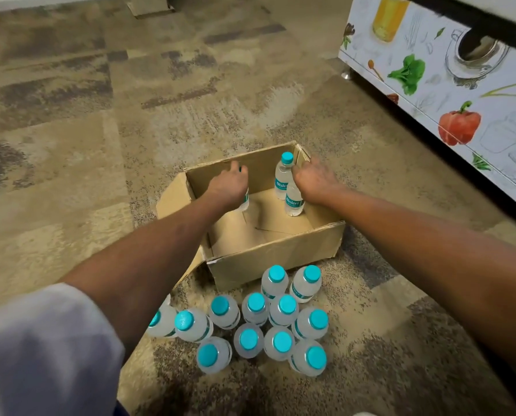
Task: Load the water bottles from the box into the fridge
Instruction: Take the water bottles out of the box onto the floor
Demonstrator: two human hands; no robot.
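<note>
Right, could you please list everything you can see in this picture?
Clear plastic, teal-capped water bottles: twelve, upright on the carpet, in front of the box.
Boxed bottles: three, same kind; free bottle at the far right corner, two held.
Brown cardboard box: one, open, on the carpet.
Beige-brown patterned carpet: the floor.
White panel printed with vegetables: one, upper right.
Left hand: grips the left bottle by its top.
Right hand: grips the right bottle by its neck.
</note>
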